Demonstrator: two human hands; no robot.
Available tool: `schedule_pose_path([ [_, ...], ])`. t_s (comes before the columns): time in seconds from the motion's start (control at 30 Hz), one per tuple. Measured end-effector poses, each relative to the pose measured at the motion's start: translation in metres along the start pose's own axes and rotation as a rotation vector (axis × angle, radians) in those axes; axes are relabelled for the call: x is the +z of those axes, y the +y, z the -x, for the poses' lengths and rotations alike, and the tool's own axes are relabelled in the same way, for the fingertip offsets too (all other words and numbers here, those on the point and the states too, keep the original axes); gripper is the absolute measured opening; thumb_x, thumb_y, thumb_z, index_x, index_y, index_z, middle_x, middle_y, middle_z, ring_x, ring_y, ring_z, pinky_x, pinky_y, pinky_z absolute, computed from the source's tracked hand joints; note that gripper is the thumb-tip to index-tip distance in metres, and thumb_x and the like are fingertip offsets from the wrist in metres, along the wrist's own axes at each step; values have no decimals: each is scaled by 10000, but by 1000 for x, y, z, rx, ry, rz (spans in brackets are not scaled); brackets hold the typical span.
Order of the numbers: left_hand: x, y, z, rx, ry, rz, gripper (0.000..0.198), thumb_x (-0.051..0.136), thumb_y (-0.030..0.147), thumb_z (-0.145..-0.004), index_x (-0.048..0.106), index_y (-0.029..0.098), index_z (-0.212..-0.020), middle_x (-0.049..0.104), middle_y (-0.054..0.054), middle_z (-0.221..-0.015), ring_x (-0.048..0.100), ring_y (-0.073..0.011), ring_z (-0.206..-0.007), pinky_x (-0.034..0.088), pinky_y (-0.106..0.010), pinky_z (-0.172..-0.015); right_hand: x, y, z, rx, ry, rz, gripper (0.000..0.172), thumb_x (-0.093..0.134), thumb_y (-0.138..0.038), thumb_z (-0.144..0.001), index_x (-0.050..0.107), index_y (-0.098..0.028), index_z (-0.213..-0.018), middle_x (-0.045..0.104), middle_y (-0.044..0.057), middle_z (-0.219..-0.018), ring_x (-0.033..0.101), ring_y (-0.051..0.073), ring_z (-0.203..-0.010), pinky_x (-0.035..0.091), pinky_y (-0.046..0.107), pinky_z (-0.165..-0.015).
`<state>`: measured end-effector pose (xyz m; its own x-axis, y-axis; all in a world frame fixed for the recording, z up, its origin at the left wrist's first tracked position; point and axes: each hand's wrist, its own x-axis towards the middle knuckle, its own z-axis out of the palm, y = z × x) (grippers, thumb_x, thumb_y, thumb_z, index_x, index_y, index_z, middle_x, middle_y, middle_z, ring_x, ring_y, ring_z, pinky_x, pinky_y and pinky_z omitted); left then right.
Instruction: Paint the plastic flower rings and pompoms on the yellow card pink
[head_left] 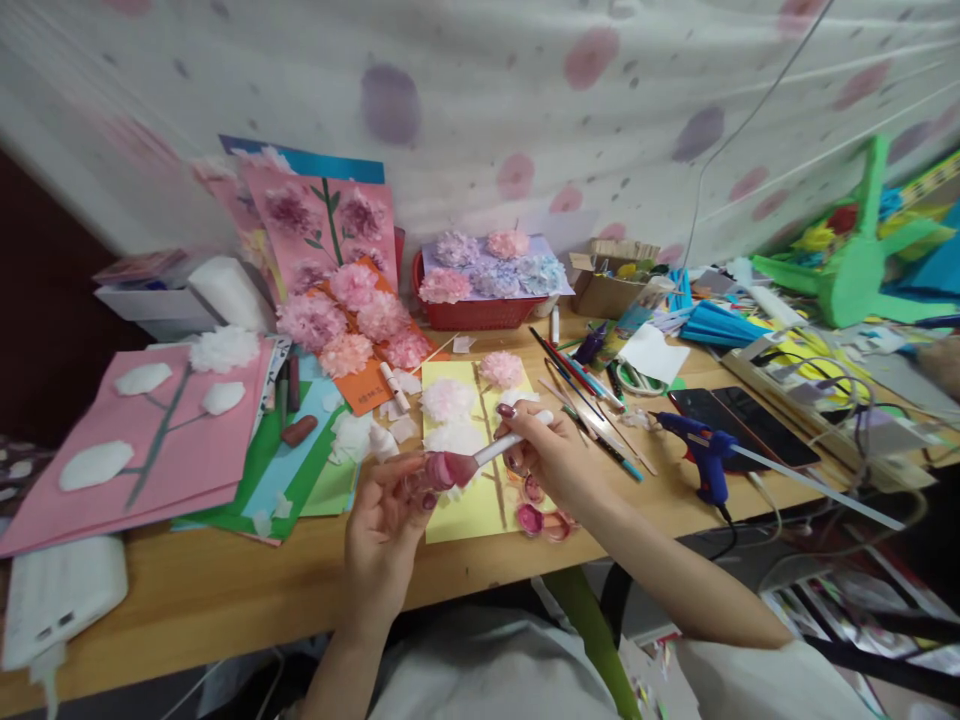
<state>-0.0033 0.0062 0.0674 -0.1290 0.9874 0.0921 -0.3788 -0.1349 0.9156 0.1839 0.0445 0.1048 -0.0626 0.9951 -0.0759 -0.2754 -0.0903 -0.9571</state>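
Observation:
In my left hand (386,520) is a small round pot of pink pigment (437,468), tilted toward my right hand. My right hand (544,455) grips a brush with a white handle (504,445), and its pink-stained bristles (463,468) are at the mouth of the pot. Below both hands lies a yellow sheet (466,520) bearing a drawn brown stem and paper flowers: a pink one (501,370) at the top and white ones (448,400) on the left. Several more pigment pots (530,518) stand at its lower right corner, partly behind my right wrist.
Pink sheets with white paper shapes (172,430) lie at left. A blue glue gun (709,450), dark phones (757,425) and a power strip (817,410) are at right. Behind stand a red basket (480,314) and a cardboard box (616,295). Pens and brushes (592,400) lie scattered mid-right.

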Motion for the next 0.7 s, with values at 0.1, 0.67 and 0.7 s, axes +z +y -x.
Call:
schedule_pose_path([
  [0.1,4,1,2,116,-23,-21,209,851,250,-734,728,234,-902,764,-37,-1060,728,-200,-1015,598,-317,-892,4,1,1,48,31,-86,352,761,-473,-748,614,-187,-605,520,-42,-433,399,69,-366,325,209,-386],
  [0.67,-5,18,0,1005,-188,-790,342,699,-58,-780,717,226,-969,781,-51,-1050,728,-173,-975,587,-330,-866,7,0,2,370,21,-268,329,783,-352,-619,518,-184,-520,441,-79,-358,291,25,-336,206,188,-370],
  [0.7,-5,18,-1,1030,-199,-808,338,696,-70,-778,702,208,-970,777,-64,-1052,725,-169,-977,586,-324,-865,7,0,1,379,8,-268,338,788,-358,-615,515,-184,-515,442,-79,-356,296,25,-335,206,187,-372],
])
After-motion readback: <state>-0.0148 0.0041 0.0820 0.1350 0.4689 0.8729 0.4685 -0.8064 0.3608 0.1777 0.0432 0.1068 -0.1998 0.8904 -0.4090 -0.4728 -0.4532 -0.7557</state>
